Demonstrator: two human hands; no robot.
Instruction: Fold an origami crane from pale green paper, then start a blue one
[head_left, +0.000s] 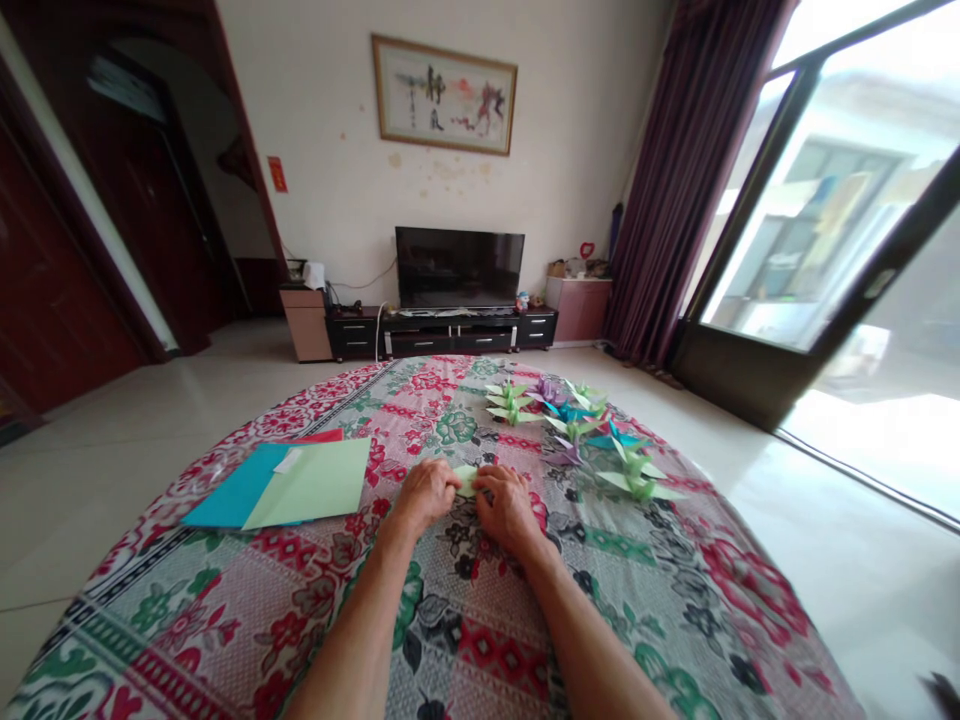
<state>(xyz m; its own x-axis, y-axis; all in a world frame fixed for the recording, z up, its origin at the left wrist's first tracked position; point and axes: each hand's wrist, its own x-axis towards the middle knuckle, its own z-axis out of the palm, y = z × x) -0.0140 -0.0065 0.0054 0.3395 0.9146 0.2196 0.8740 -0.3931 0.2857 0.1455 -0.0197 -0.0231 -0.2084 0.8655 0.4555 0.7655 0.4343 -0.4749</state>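
Observation:
A small folded piece of light green paper (466,481) lies low over the middle of the table, between my two hands. My left hand (429,492) pinches its left side with thumb and fingers. On the right side, my right hand (507,502) has its fingers closed over the paper's edge. Both hands hide part of the paper, so its full folded shape does not show. Several finished paper cranes (574,428) in green, purple and blue stand in a group beyond my right hand, the nearest being a light green crane (639,482).
Left of my hands lies a stack of paper sheets, with a light green sheet (319,485) over blue sheets (225,490) and a red edge behind. A flowered cloth (300,600) covers the round table. Beyond stand a television (460,268) and low cabinets.

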